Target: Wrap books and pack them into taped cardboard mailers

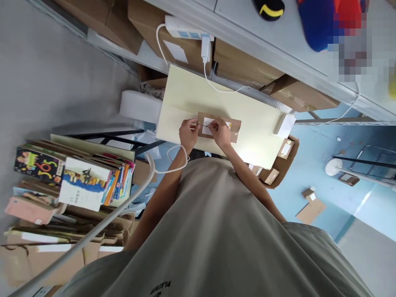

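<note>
A small cardboard box (pixel 204 130) with a white label and shiny tape lies on the cream tabletop (pixel 247 107). My left hand (pixel 189 134) is closed at the box's left end, thumb and fingers pinched on its edge. Over the label, my right hand (pixel 220 133) is closed too, its fingertips pinched together and hiding whatever is between them. A thin dark line runs along the box top between both sets of fingertips; whether it is a seam or a strand I cannot tell.
A power strip (pixel 185 29) with a plugged-in charger and white cable sits beyond the table. A small white box (pixel 285 125) stands at the right corner. Stacked books and flattened cartons (pixel 83 181) fill the left. An open carton (pixel 278 165) is at lower right. A grey curved tube (pixel 102 225) crosses the lower left.
</note>
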`<state>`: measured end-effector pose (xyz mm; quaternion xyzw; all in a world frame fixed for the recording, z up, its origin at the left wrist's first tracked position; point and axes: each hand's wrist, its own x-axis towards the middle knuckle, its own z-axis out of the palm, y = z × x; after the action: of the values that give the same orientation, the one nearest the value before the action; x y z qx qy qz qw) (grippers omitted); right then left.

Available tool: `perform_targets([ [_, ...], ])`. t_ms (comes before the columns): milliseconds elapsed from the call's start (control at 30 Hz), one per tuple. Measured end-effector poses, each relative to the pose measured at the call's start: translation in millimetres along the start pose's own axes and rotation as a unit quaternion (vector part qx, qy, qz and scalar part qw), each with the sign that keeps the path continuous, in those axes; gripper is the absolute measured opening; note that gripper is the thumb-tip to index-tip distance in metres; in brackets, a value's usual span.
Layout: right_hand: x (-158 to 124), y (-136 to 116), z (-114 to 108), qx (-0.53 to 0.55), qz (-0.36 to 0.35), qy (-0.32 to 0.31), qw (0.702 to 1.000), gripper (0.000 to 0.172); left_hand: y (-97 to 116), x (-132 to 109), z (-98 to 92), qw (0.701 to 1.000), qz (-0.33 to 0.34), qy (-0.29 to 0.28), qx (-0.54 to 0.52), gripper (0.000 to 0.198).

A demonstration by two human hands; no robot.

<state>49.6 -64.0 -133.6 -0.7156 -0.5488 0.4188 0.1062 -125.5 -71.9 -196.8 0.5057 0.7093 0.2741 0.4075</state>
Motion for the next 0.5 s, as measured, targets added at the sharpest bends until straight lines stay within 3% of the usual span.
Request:
perform_targets([
  [200, -10, -7, 7, 0.004, 0.032, 0.026, 0.999, 0.022, -5, 8, 1.7, 0.999, 0.006, -0.013, -0.04, 0.018],
  [500, -28, -7, 26, -0.105, 0.145, 0.046, 0.983, 0.029, -4, 12, 6.0, 0.999, -0.013, -0.026, -0.037, 0.025],
])
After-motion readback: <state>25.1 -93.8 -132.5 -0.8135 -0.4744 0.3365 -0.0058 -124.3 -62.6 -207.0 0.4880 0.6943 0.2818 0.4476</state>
